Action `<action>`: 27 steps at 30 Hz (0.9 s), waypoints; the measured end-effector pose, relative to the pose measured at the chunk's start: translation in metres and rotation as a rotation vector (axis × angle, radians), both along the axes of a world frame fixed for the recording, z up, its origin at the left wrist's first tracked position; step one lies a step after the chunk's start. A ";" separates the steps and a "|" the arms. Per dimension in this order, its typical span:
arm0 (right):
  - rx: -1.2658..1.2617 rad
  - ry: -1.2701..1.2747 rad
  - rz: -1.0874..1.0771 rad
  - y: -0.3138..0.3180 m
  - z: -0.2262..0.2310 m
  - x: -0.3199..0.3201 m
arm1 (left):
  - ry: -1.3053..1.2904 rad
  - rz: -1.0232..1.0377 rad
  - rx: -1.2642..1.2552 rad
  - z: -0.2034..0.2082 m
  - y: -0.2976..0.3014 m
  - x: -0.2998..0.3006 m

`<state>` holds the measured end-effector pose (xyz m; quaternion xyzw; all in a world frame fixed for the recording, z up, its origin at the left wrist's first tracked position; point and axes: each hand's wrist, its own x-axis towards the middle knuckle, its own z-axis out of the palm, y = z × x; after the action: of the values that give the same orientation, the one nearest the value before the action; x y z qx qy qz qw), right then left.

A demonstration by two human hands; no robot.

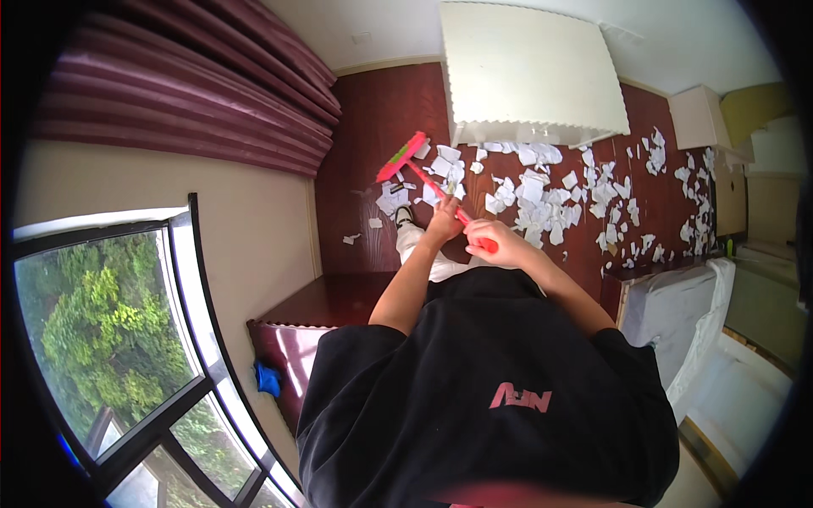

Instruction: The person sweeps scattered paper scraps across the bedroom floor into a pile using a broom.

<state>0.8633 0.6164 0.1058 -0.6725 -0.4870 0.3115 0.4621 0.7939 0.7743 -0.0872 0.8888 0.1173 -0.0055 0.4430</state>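
Both my hands are wrapped round the handle of a red broom. My left hand grips lower down the shaft, nearer the head. Closer to my body, my right hand closes over the handle's top end. The broom's head, red with green in the middle, is ahead of me to the left, beside crumpled white paper scraps. Below it, one of my shoes stands near more paper. Whether the bristles touch the floor I cannot tell.
Torn white paper is strewn across the dark red wooden floor toward the right. A white cabinet with scalloped edges stands ahead. Purple curtains and a window are on the left; a plastic-wrapped mattress lies right.
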 end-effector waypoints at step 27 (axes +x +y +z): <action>0.208 0.031 -0.056 -0.016 0.104 -0.112 | -0.206 0.275 0.093 0.145 -0.028 -0.136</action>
<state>0.7513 0.6005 0.2095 -0.6294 -0.4905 0.2564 0.5455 0.6576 0.7463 0.0580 0.8797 0.1921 0.1517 0.4078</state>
